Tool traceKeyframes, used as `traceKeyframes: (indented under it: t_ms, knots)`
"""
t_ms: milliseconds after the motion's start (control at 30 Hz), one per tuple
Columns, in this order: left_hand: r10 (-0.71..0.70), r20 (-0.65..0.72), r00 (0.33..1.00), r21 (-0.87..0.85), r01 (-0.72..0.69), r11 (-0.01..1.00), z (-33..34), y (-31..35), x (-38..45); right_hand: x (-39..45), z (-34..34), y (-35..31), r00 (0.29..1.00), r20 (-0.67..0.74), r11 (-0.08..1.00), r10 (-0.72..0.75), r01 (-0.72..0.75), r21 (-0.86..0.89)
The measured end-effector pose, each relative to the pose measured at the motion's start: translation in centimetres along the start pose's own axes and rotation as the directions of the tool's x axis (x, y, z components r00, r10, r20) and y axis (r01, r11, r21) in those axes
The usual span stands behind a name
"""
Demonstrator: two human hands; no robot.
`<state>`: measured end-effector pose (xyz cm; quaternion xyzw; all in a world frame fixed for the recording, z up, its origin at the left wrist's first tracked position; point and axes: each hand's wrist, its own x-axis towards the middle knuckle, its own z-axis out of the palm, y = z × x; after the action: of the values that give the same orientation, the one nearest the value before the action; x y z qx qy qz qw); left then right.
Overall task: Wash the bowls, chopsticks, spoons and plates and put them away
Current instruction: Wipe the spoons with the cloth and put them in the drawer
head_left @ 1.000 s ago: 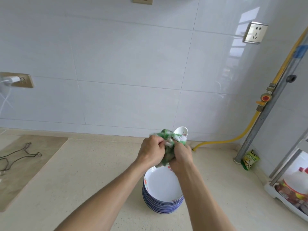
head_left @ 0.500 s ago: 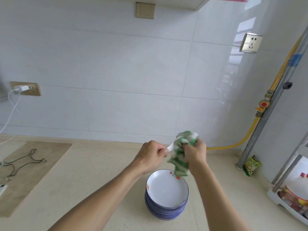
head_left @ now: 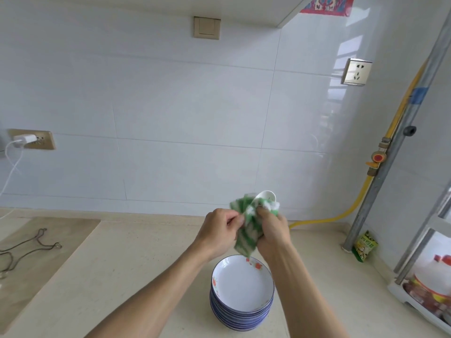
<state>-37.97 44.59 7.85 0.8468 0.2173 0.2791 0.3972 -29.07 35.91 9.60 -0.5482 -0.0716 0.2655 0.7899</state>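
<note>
A white ceramic spoon (head_left: 266, 195) pokes up out of a green-and-white cloth (head_left: 246, 230); only its bowl end shows. My left hand (head_left: 219, 230) pinches the spoon's handle end, which is hidden at the cloth's left edge. My right hand (head_left: 272, 231) grips the cloth wrapped round the spoon. Both hands are held above a stack of several white plates with blue rims (head_left: 241, 292) standing on the counter. The top plate has small red flower prints.
Beige counter (head_left: 127, 269) runs to a white tiled wall. A wire object (head_left: 29, 247) lies on a darker inset at left. A yellow gas hose (head_left: 351, 211), a metal pipe (head_left: 380, 181), a green packet (head_left: 364, 246) and a rack with bottles (head_left: 429, 284) stand at right.
The spoon's bowl has come out above the cloth again, and my right hand has slid back down the cloth toward my left hand. The view has tilted up slightly.
</note>
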Motion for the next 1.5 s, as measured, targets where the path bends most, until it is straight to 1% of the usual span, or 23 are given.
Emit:
traceKeyframes:
  t_ms: [67,100,133,167,200,233,267,300,367,400,433,500,567,633,733,833,900,1033,1100,1167,1267,1367,1500]
  knots:
    - [0.029,-0.045,0.999,0.008,-0.029,1.0,0.2,0.6,0.0,0.1,0.3,-0.9,1.0,0.009,0.998,-0.013,0.013,0.056]
    - [0.022,-0.072,0.997,0.007,-0.022,1.0,0.2,0.6,0.0,0.0,0.5,-1.0,0.999,0.017,0.999,-0.028,0.027,0.027]
    - [0.013,-0.069,0.998,0.018,-0.012,1.0,0.1,0.7,0.0,0.0,0.6,-0.9,0.998,0.021,0.997,-0.055,0.056,-0.047]
    - [-0.008,-0.004,1.0,0.073,0.009,0.997,-0.1,0.8,-0.2,0.0,0.5,-0.7,0.994,0.02,0.979,-0.106,0.108,-0.174]
    - [-0.042,0.092,0.995,0.195,0.024,0.981,-0.5,0.9,-0.4,0.1,0.2,-0.4,0.982,0.026,0.921,-0.189,0.187,-0.341]
    - [-0.08,0.152,0.985,0.327,0.026,0.945,-1.1,1.1,-0.6,0.2,-0.2,-0.2,0.959,0.059,0.82,-0.276,0.267,-0.506]
    - [-0.109,0.146,0.983,0.42,0.038,0.907,-1.7,1.2,-0.7,0.0,-0.6,0.0,0.935,0.106,0.701,-0.339,0.326,-0.635]
    - [-0.107,0.091,0.99,0.438,0.056,0.897,-2.3,1.3,-0.5,0.0,-1.1,0.2,0.915,0.152,0.608,-0.372,0.365,-0.705]
    - [-0.036,-0.021,0.999,0.277,0.04,0.96,-2.9,1.2,0.4,-0.4,-1.6,0.4,0.898,0.238,0.551,-0.37,0.418,-0.722]
    - [-0.001,-0.033,0.999,0.186,0.007,0.982,-3.0,1.3,0.9,-0.6,-1.6,0.4,0.893,0.284,0.532,-0.349,0.438,-0.724]
    - [0.037,-0.004,0.999,0.137,-0.036,0.99,-3.0,1.4,1.3,-0.7,-1.5,0.5,0.887,0.326,0.505,-0.326,0.455,-0.734]
    - [0.095,0.061,0.994,0.123,-0.102,0.987,-2.7,1.5,1.7,-0.8,-1.5,0.3,0.872,0.385,0.451,-0.301,0.486,-0.749]
    - [0.096,0.075,0.993,0.103,-0.104,0.989,-2.5,1.3,2.2,-0.8,-1.5,-0.1,0.869,0.412,0.477,-0.273,0.495,-0.726]
    - [0.112,0.045,0.993,0.105,-0.116,0.988,-2.5,1.3,2.5,-1.0,-1.8,-0.4,0.871,0.442,0.575,-0.216,0.479,-0.663]
    - [0.183,-0.07,0.981,0.178,-0.168,0.97,-2.5,1.8,2.9,-1.6,-2.5,-0.3,0.868,0.486,0.708,-0.105,0.408,-0.576]
    - [0.182,-0.154,0.971,0.189,-0.152,0.97,-3.4,2.0,3.0,-1.6,-4.0,0.3,0.826,0.564,0.716,-0.008,0.398,-0.573]
    - [0.164,-0.158,0.974,0.148,-0.141,0.979,-3.9,1.8,3.2,-1.7,-4.7,0.1,0.82,0.571,0.714,0.029,0.383,-0.586]
    - [0.18,-0.13,0.975,0.16,-0.158,0.974,-3.6,2.7,2.7,-1.2,-4.1,-0.1,0.869,0.489,0.52,-0.078,0.454,-0.723]
    - [0.166,-0.12,0.979,0.155,-0.147,0.977,-3.6,2.7,2.8,-1.3,-3.6,0.2,0.887,0.449,0.489,-0.103,0.439,-0.754]
    - [0.15,-0.076,0.986,0.149,-0.138,0.979,-3.5,2.5,2.7,-1.4,-3.4,0.7,0.901,0.417,0.525,-0.122,0.415,-0.743]
    - [0.176,0.021,0.984,0.205,-0.176,0.963,-1.9,2.2,1.7,-1.3,-2.7,0.7,0.921,0.351,0.65,-0.169,0.372,-0.663]
    - [0.177,-0.046,0.983,0.209,-0.164,0.964,-1.8,1.8,1.6,-1.5,-2.2,0.3,0.906,0.396,0.68,-0.148,0.384,-0.625]
    - [0.089,-0.185,0.979,0.205,-0.05,0.978,-4.3,0.8,2.5,-2.4,-4.3,1.1,0.87,0.493,0.606,-0.029,0.407,-0.683]
